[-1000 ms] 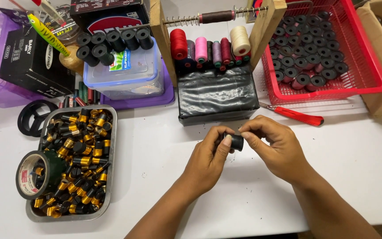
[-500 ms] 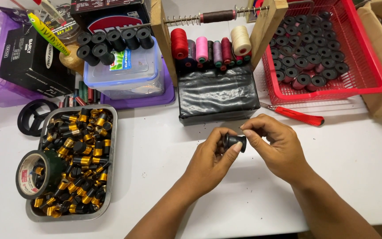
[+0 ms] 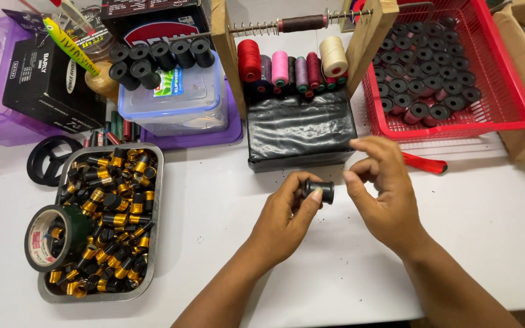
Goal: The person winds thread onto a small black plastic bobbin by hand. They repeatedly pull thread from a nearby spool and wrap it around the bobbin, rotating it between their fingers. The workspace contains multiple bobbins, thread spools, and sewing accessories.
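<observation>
My left hand [image 3: 287, 215] pinches a small black spool [image 3: 319, 190] between thumb and fingers, a little above the white table [image 3: 214, 200]. Just right of it my right hand [image 3: 381, 191] hovers with fingers spread, holding nothing and apart from the spool. Directly behind both hands stands a black wrapped block [image 3: 301, 129] with coloured thread cones [image 3: 290, 65] on top.
A metal tray [image 3: 156, 182] of black-and-gold ferrules with a tape roll [image 3: 50, 237] sits at the left. A red basket [image 3: 511, 103] of black spools stands at the back right. A red-handled cutter [image 3: 423, 163] lies behind my right hand. Boxes and a clear tub [image 3: 174, 100] line the back left.
My right hand has let go of the black spool and lifted away with fingers opening. The left hand keeps the spool and has turned it slightly.
</observation>
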